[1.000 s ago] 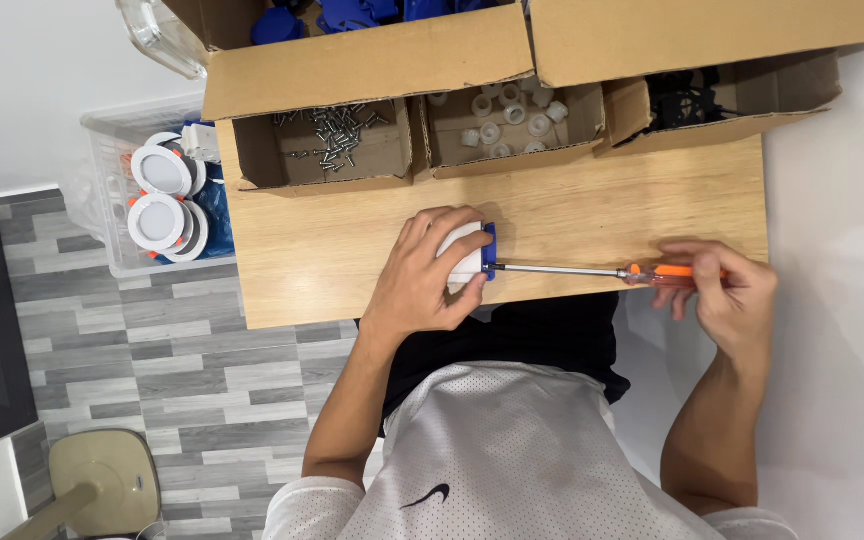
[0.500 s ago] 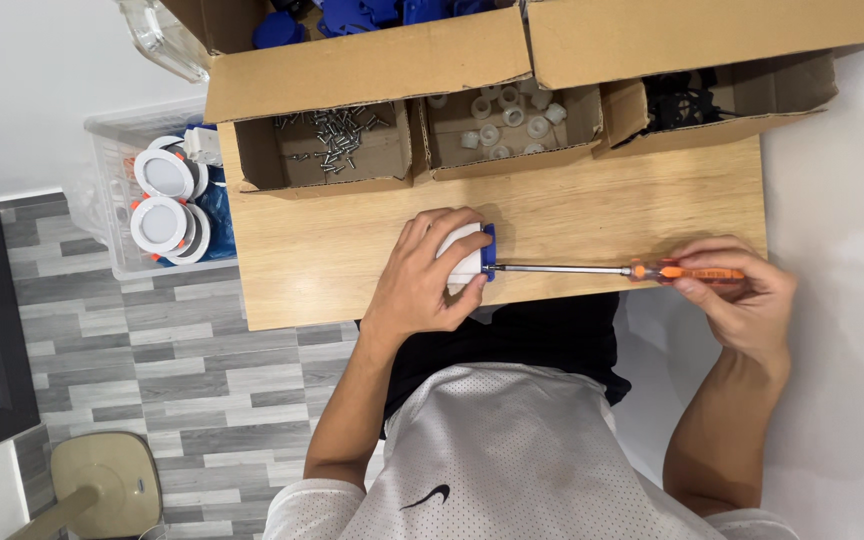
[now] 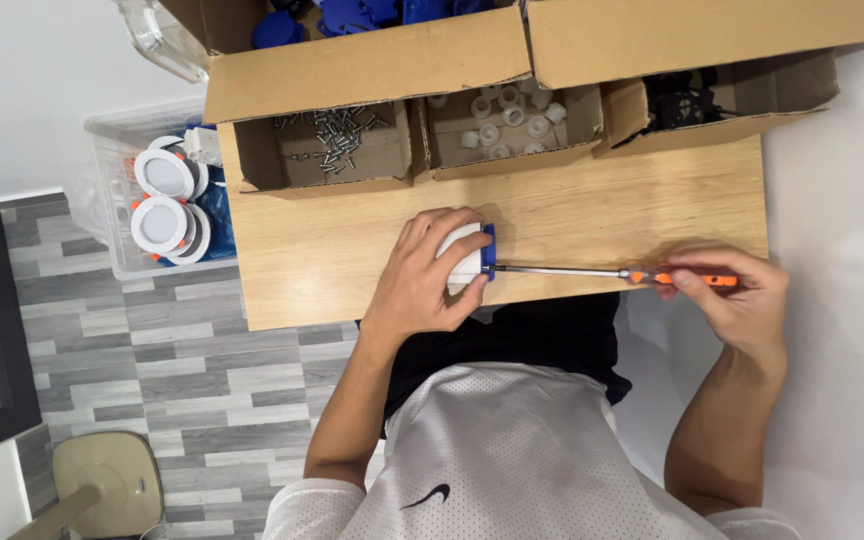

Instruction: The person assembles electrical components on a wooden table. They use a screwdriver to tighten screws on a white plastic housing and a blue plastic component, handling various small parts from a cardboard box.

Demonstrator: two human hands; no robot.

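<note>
The left hand (image 3: 422,285) lies curled over a small white housing with a blue end cap (image 3: 472,258), fingers wrapped over the top and thumb tucked under its near side, pinning it on the wooden tabletop (image 3: 592,215). The right hand (image 3: 742,300) is closed round the orange handle of a long screwdriver (image 3: 592,271), whose thin steel shaft runs level from those fingers straight to the blue cap just beyond the left fingertips. Whether the tip sits in a screw head cannot be told; the cap hides it. The likely trouble is a slip: the shaft is long and gripped only at its far end, so a slight tilt of the wrist could cam the tip out and send it towards the left fingertips beside the cap. The housing also rests near the table's front edge, so a hard push along the shaft could slide it under the palm. Beyond the left knuckles stand open cardboard trays of screws (image 3: 337,130) and white plastic rings (image 3: 502,120).
</note>
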